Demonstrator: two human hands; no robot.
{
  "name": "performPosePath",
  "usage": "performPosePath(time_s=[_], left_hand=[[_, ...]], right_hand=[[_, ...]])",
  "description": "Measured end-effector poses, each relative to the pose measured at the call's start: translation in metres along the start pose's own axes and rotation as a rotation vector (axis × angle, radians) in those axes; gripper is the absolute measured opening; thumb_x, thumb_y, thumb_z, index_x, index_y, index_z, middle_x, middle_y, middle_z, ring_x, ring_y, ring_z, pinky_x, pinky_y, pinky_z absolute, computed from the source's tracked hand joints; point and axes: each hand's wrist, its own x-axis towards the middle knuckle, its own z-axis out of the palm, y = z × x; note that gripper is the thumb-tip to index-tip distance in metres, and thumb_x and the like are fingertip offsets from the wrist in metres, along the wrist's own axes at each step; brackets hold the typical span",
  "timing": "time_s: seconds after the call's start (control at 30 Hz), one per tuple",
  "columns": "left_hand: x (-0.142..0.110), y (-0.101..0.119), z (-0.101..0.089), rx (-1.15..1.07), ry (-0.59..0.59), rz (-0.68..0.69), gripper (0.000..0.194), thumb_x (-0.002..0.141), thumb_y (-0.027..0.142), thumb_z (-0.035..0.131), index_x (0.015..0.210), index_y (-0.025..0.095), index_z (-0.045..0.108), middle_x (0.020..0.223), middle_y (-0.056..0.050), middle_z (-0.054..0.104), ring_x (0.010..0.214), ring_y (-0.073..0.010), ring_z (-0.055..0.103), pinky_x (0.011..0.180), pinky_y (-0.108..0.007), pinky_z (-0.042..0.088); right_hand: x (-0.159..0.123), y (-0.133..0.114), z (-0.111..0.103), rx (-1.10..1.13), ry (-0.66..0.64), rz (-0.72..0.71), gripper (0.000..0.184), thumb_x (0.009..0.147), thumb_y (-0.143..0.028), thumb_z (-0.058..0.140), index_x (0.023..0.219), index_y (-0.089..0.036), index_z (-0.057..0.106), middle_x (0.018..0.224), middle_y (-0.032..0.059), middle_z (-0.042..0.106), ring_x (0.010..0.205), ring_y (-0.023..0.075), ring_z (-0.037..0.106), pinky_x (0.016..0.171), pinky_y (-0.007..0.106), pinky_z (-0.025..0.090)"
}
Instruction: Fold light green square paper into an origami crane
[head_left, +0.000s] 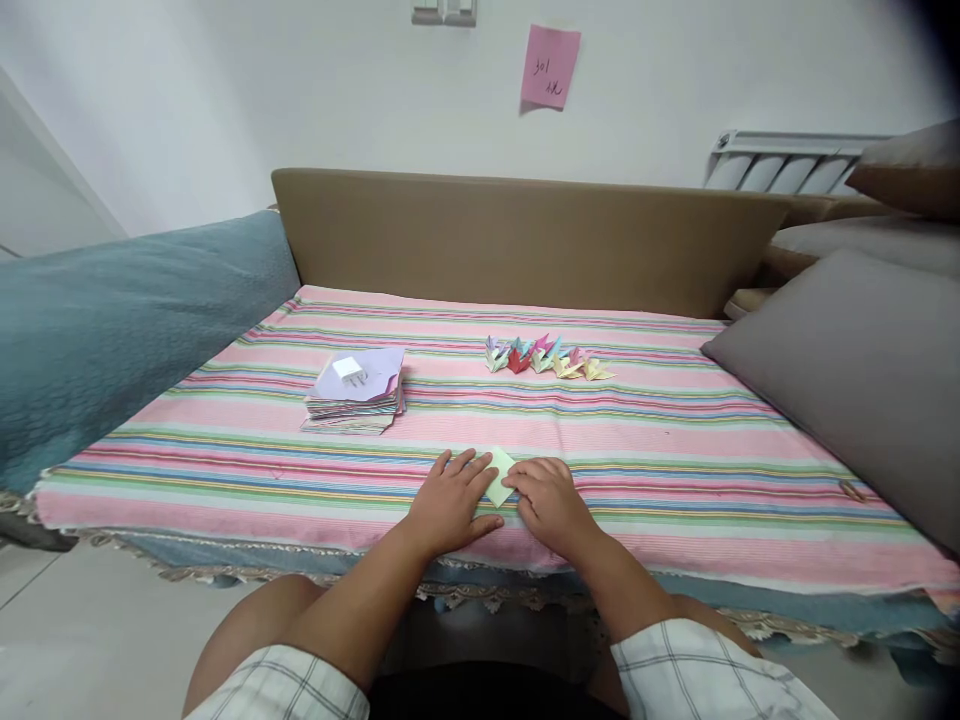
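A small pale green paper square (498, 477), turned like a diamond, lies on the striped cloth between my hands. My left hand (451, 502) rests flat with its fingers spread, and its fingertips touch the paper's left side. At the paper's right corner, my right hand (550, 502) has its fingers curled and drawn together on the edge. Farther back stand several small folded paper cranes (541, 357) in two rows, in red, pink, blue, green and yellow. A stack of coloured paper (356, 400) lies to the left, with a white plug adapter (349, 371) on top.
Pink striped cloth (225, 440) covers the seat. Behind it rises a brown backrest (510, 240). A blue armrest (142, 310) bounds the left, and grey cushions (855, 370) are piled on the right. A pink note (550, 67) is stuck to the wall.
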Motion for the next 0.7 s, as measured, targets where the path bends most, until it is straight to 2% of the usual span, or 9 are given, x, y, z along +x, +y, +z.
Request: performPosePath(time_s=[0.27, 0.33, 0.47, 0.7], left_hand=[[0.000, 0.000, -0.002, -0.038, -0.030, -0.014, 0.064, 0.077, 0.059, 0.055, 0.131, 0.026, 0.044, 0.143, -0.006, 0.039, 0.131, -0.0306, 0.033, 0.108, -0.051, 0.020], [0.000, -0.001, -0.002, -0.049, -0.037, -0.020, 0.067, 0.076, 0.058, 0.057, 0.132, 0.026, 0.042, 0.144, -0.006, 0.038, 0.132, -0.0312, 0.032, 0.108, -0.051, 0.020], [-0.003, -0.005, -0.005, -0.088, -0.039, -0.050, 0.080, 0.072, 0.054, 0.064, 0.139, 0.024, 0.032, 0.144, -0.007, 0.038, 0.132, -0.0320, 0.032, 0.108, -0.052, 0.021], [-0.003, -0.013, -0.011, -0.185, 0.009, -0.161, 0.080, 0.070, 0.044, 0.068, 0.138, 0.021, 0.034, 0.133, -0.011, 0.051, 0.125, -0.0306, 0.042, 0.105, -0.048, 0.029]], right_hand=[[-0.003, -0.002, 0.005, 0.085, -0.080, -0.059, 0.034, 0.068, -0.004, 0.050, 0.084, -0.028, 0.069, 0.086, 0.0002, 0.061, 0.089, 0.0178, 0.051, 0.089, 0.039, 0.030], [-0.002, 0.002, 0.004, 0.109, -0.071, -0.012, 0.031, 0.072, -0.006, 0.049, 0.086, -0.025, 0.068, 0.091, 0.0012, 0.063, 0.090, 0.0180, 0.052, 0.087, 0.037, 0.033], [0.001, 0.013, 0.003, 0.091, -0.021, 0.124, 0.030, 0.079, -0.014, 0.046, 0.102, -0.022, 0.064, 0.109, 0.0058, 0.062, 0.101, 0.0215, 0.051, 0.087, 0.038, 0.038], [0.004, 0.013, 0.000, 0.112, -0.058, 0.139, 0.037, 0.077, -0.017, 0.051, 0.112, -0.021, 0.060, 0.116, 0.0065, 0.061, 0.105, 0.0227, 0.051, 0.090, 0.039, 0.039]])
